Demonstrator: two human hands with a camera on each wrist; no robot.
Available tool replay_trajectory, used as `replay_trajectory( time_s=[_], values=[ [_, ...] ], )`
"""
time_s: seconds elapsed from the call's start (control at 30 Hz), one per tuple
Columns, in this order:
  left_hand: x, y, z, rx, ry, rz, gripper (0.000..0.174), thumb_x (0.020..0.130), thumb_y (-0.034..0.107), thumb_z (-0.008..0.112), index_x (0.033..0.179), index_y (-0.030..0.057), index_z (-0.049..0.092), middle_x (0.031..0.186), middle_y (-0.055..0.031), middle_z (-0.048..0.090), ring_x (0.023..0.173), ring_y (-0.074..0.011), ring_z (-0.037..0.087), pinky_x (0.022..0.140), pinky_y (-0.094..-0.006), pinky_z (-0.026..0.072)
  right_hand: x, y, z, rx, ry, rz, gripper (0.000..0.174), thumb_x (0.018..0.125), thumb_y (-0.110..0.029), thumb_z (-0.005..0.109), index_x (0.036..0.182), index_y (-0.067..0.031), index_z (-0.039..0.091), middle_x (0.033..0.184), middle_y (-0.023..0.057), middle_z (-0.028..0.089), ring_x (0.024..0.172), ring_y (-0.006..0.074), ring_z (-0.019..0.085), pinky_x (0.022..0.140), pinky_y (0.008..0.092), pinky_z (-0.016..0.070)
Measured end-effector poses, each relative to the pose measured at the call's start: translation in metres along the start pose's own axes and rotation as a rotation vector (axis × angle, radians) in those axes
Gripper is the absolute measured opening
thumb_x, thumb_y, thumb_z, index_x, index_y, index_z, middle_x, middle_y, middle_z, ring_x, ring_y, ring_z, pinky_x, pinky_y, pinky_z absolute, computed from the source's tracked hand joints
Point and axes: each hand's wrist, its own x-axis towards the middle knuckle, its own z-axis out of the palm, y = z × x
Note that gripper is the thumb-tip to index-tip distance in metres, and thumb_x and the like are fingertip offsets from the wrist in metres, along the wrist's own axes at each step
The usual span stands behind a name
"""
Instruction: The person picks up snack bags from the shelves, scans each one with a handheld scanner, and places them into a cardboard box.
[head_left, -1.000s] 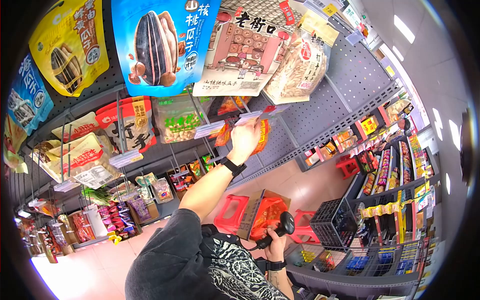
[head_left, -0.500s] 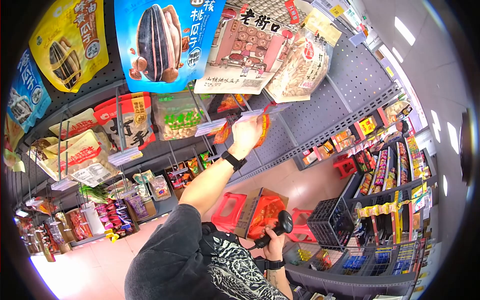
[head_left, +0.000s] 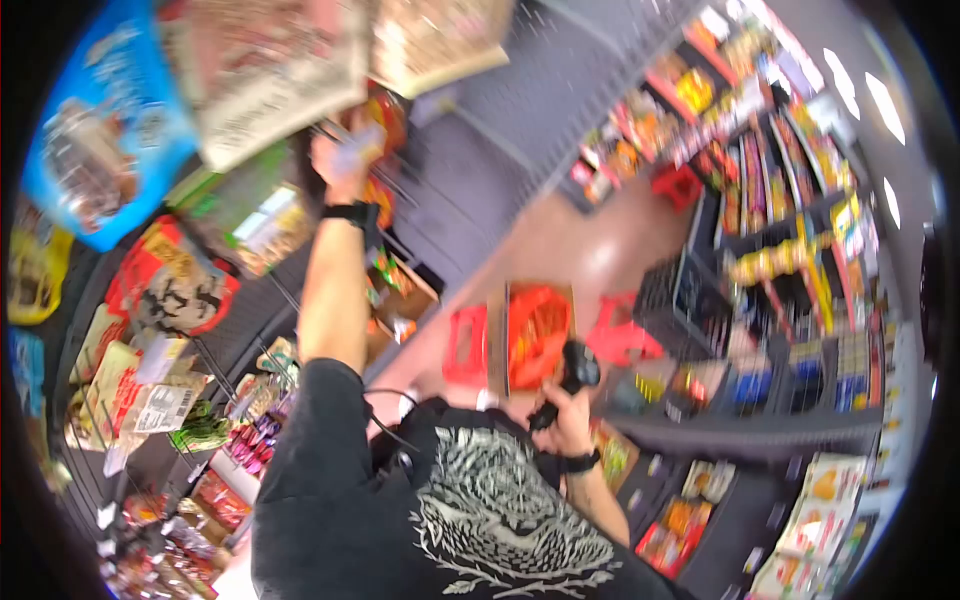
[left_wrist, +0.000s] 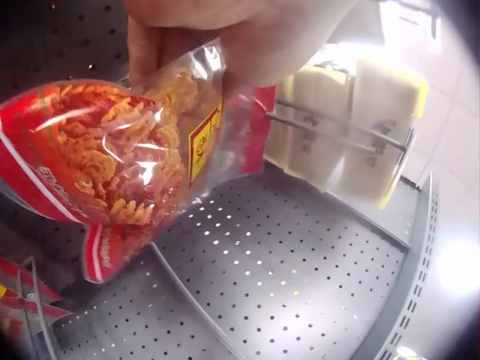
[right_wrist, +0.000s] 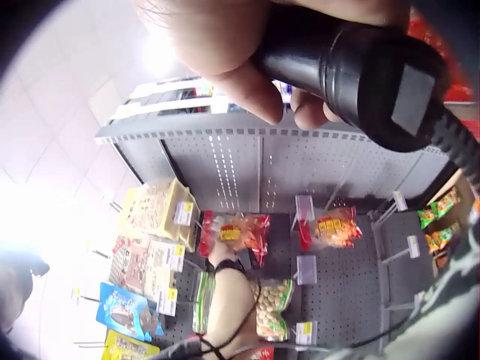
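Note:
My left hand [head_left: 340, 165] reaches in among hanging bags on the pegboard rack. In the left wrist view its fingers pinch the upper part of a clear snack bag [left_wrist: 124, 161] with red ends, full of orange curly pieces. The right wrist view also shows this snack bag [right_wrist: 251, 229] at the left hand. My right hand [head_left: 570, 418] grips a black handheld barcode scanner [head_left: 580, 370] in front of the body. Up close in the right wrist view, the fingers wrap the scanner's handle [right_wrist: 307, 49], and a cord leaves its end.
Seed bags, among them a blue bag [head_left: 110, 130], hang left of the left arm. A similar red-and-orange snack bag [right_wrist: 330, 229] hangs on a neighbouring hook. Below stand red stools [head_left: 465, 345], a carton with a red plastic bag [head_left: 540, 335], and a black crate [head_left: 685, 300].
The head view has swung and blurred, so the rack sits further left. My left hand, earlier at a price tag beside the orange bags, now appears further left in view. The right hand keeps the scanner.

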Motion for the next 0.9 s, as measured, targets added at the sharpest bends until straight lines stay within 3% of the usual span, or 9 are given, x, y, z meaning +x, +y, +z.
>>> replay_trajectory(
  time_s=[0.03, 0.07, 0.1, 0.13, 0.2, 0.43, 0.67, 0.77, 0.9],
  values=[
    [-0.008, -0.004, 0.003, 0.064, -0.039, 0.077, 0.031, 0.092, 0.039, 0.051, 0.104, 0.013, 0.063, 0.086, -0.0153, 0.066, 0.073, -0.0348, 0.064, 0.061, -0.0448, 0.0496, 0.003, -0.001, -0.015, -0.005, 0.005, 0.017, 0.028, 0.078, 0.005, 0.062, 0.101, -0.0056, 0.048, 0.076, 0.0056, 0.056, 0.058, 0.0166, 0.056, 0.051, 0.0297, 0.0476],
    [-0.016, 0.022, -0.02, 0.473, -0.442, -0.1, 0.039, 0.091, 0.043, 0.053, 0.106, 0.0082, 0.062, 0.097, -0.0194, 0.065, 0.084, -0.0346, 0.064, 0.069, -0.0442, 0.0508, 0.0, -0.007, -0.02, 0.081, 0.081, 0.008, 0.028, 0.079, 0.004, 0.062, 0.102, -0.0054, 0.049, 0.078, 0.0062, 0.056, 0.061, 0.0163, 0.056, 0.053, 0.0295, 0.0477],
    [-0.038, 0.061, -0.047, 0.346, -0.293, -0.24, 0.044, 0.089, 0.043, 0.056, 0.108, 0.0032, 0.059, 0.105, -0.0223, 0.063, 0.094, -0.0344, 0.063, 0.076, -0.043, 0.0503, -0.001, -0.014, -0.026, 0.167, 0.142, -0.012, 0.027, 0.08, 0.003, 0.061, 0.103, -0.0052, 0.049, 0.08, 0.0069, 0.056, 0.064, 0.0161, 0.056, 0.055, 0.0294, 0.0479],
    [-0.072, 0.041, -0.038, 0.213, 0.052, 0.081, 0.044, 0.087, 0.038, 0.06, 0.11, 0.0011, 0.057, 0.107, -0.0218, 0.062, 0.096, -0.0334, 0.062, 0.077, -0.0429, 0.0495, 0.004, -0.007, -0.054, 0.149, 0.123, 0.006, 0.038, 0.081, 0.001, 0.061, 0.114, -0.0062, 0.045, 0.088, 0.0075, 0.056, 0.071, 0.0173, 0.056, 0.059, 0.0308, 0.0483],
    [-0.14, 0.071, -0.045, 0.188, -0.113, 0.05, 0.029, 0.086, 0.023, 0.062, 0.109, 0.0055, 0.06, 0.099, -0.0139, 0.063, 0.09, -0.0321, 0.062, 0.075, -0.041, 0.0498, 0.008, -0.001, -0.09, 0.218, 0.158, 0.057, 0.039, 0.081, 0.0, 0.061, 0.116, -0.0068, 0.044, 0.087, 0.0064, 0.055, 0.069, 0.0167, 0.055, 0.058, 0.0314, 0.0482],
    [-0.412, 0.106, 0.063, -0.153, -1.431, 0.121, 0.026, 0.08, 0.004, 0.048, 0.101, -0.0014, 0.063, 0.098, -0.0227, 0.064, 0.094, -0.0376, 0.061, 0.085, -0.0436, 0.0479, 0.033, -0.015, -0.166, 0.436, 0.293, 0.244, 0.037, 0.082, -0.001, 0.06, 0.115, -0.0067, 0.044, 0.082, 0.0065, 0.055, 0.067, 0.0166, 0.055, 0.057, 0.0295, 0.0471],
    [-0.582, 0.075, 0.168, 0.194, -1.636, -0.211, 0.031, 0.077, 0.01, 0.048, 0.099, -0.0063, 0.063, 0.099, -0.0287, 0.063, 0.099, -0.0412, 0.059, 0.089, -0.0461, 0.046, 0.039, -0.013, -0.23, 0.19, 0.292, 0.274, 0.026, 0.079, 0.001, 0.061, 0.103, -0.0022, 0.05, 0.079, 0.0078, 0.057, 0.064, 0.0173, 0.056, 0.057, 0.0299, 0.0462],
    [-0.629, 0.042, 0.197, 0.392, -1.516, -0.893, 0.054, 0.083, 0.04, 0.056, 0.102, -0.0101, 0.063, 0.108, -0.034, 0.058, 0.112, -0.04, 0.054, 0.094, -0.0436, 0.0429, 0.041, -0.012, -0.259, 0.152, 0.293, 0.362, 0.015, 0.078, -0.003, 0.063, 0.09, -0.0015, 0.056, 0.077, 0.0067, 0.057, 0.064, 0.0162, 0.055, 0.058, 0.0289, 0.0449],
    [-0.648, 0.027, 0.222, 0.494, -1.356, -1.092, 0.087, 0.075, 0.069, 0.059, 0.106, -0.013, 0.06, 0.109, -0.0332, 0.059, 0.113, -0.0403, 0.054, 0.092, -0.042, 0.0436, 0.039, 0.003, -0.309, 0.057, 0.29, 0.425, 0.028, 0.077, -0.003, 0.064, 0.102, -0.0017, 0.052, 0.081, 0.0075, 0.057, 0.069, 0.0183, 0.057, 0.062, 0.0316, 0.0487]
  ],
)
